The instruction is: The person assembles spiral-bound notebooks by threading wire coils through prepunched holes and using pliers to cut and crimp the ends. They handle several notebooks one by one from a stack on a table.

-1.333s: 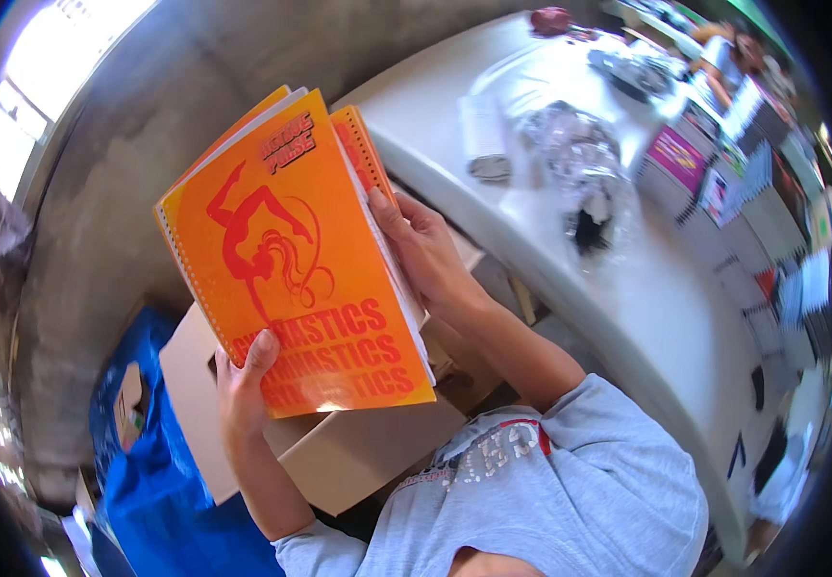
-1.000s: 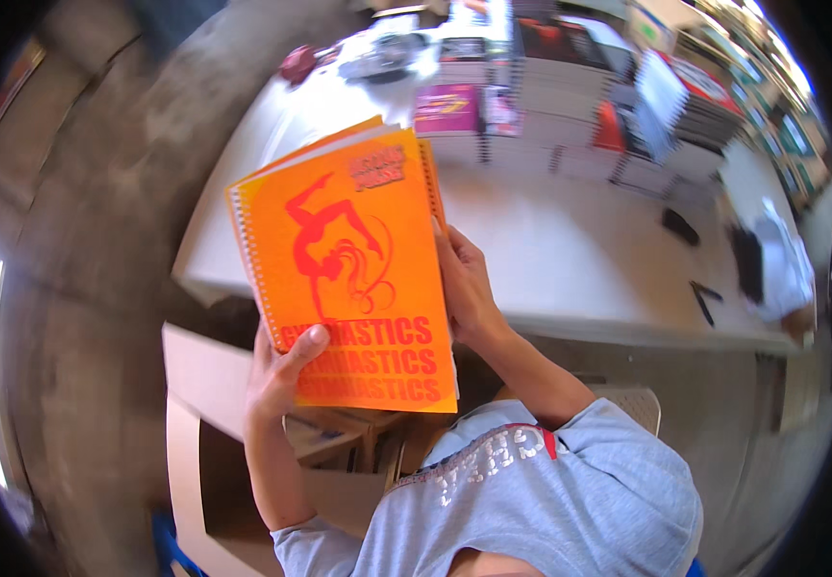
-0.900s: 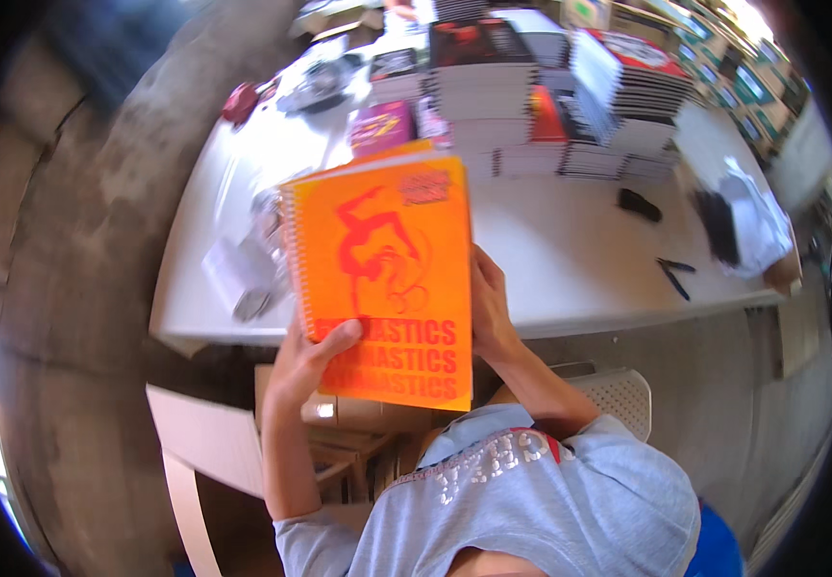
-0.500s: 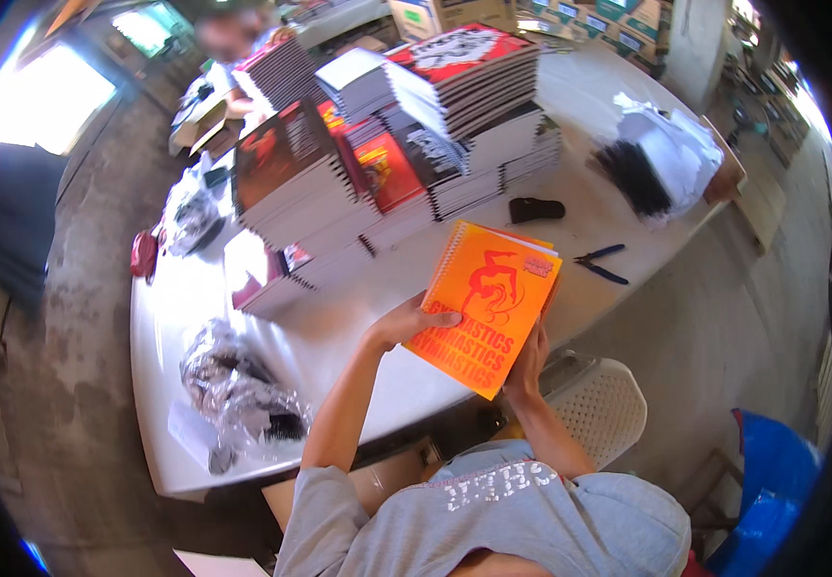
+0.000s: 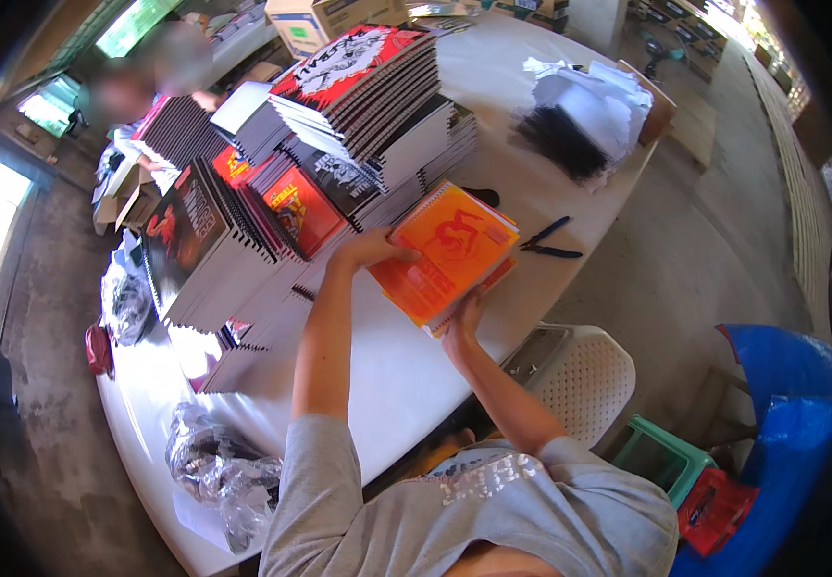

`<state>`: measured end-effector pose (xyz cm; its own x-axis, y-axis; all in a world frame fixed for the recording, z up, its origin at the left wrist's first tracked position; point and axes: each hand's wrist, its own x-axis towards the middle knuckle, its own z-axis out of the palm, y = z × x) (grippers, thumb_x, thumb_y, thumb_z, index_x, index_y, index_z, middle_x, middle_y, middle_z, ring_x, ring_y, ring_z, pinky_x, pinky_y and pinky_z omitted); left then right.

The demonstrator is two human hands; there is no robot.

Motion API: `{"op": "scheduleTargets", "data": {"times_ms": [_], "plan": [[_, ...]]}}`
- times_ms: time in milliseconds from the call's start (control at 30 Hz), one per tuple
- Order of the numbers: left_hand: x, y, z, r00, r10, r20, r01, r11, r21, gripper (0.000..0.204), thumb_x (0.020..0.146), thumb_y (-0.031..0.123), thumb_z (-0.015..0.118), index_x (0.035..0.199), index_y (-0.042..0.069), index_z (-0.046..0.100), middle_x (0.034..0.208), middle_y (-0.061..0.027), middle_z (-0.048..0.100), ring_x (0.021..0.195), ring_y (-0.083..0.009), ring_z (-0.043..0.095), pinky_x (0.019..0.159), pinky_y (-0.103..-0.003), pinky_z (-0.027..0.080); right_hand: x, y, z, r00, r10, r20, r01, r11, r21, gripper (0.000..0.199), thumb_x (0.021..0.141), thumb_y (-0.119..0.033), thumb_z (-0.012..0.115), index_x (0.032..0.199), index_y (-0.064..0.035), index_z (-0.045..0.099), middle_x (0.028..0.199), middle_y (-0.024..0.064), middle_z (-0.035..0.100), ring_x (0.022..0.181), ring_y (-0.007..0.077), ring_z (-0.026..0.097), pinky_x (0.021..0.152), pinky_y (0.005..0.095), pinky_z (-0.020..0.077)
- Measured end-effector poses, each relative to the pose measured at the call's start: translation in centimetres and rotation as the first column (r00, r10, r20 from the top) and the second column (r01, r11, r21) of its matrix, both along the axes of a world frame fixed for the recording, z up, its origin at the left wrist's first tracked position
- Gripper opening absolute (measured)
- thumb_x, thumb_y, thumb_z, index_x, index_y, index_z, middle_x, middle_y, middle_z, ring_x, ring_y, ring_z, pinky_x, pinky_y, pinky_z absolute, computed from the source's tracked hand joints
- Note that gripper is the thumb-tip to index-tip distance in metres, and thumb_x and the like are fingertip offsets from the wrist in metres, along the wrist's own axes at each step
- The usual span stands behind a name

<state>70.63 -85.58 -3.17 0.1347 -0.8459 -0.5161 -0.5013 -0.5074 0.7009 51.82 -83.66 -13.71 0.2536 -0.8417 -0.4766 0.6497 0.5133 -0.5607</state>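
Above the table's near edge, both my hands hold an orange spiral-bound notebook with red print and a figure on its cover. Another orange cover and white page edges show under it, so it seems to be a small stack. My left hand grips the left side, thumb on top of the cover. My right hand supports it from the lower right edge, its fingers partly hidden beneath. Just beyond lie dark-handled pliers and a small black object, partly covered by the notebook.
Tall stacks of spiral notebooks crowd the white table. Black bristly strands lie in white wrapping at the far right. A clear plastic bag sits near left. A pale plastic chair stands beside me; another person is behind the stacks.
The view has swung to the right, so the table's things sit further left. The orange notebook has tilted, and my right hand has shifted along its lower edge.
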Motion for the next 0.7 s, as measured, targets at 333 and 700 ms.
{"op": "scheduleTargets", "data": {"times_ms": [333,700], "plan": [[1.3,-1.4,0.8,0.965,-0.034,0.26,0.065,0.992,-0.111,0.059,0.063,0.036,0.079,0.109,0.005,0.06,0.107,-0.0146,0.063,0.101,-0.0271,0.059,0.087,-0.035,0.044,-3.6,0.8,2.4,0.876,0.404,-0.264,-0.405,0.913,0.053,0.066,0.092,-0.043,0.046,0.141,-0.0057,0.021,0.14,0.0146,0.031,0.129,0.0278,0.031,0.105,0.0417,0.0269],[-0.9,-1.6,2.2,0.795,0.067,0.603,0.023,0.99,-0.139,0.067,0.061,0.031,0.082,0.112,0.0,0.053,0.113,-0.0226,0.057,0.109,-0.0321,0.054,0.09,-0.039,0.045,-7.7,4.2,0.5,0.317,-0.017,-0.948,-0.769,0.581,-0.267,0.079,0.08,-0.03,0.065,0.141,-0.0059,0.02,0.138,0.0216,0.028,0.131,0.0323,0.025,0.106,0.0443,0.0224]]}}
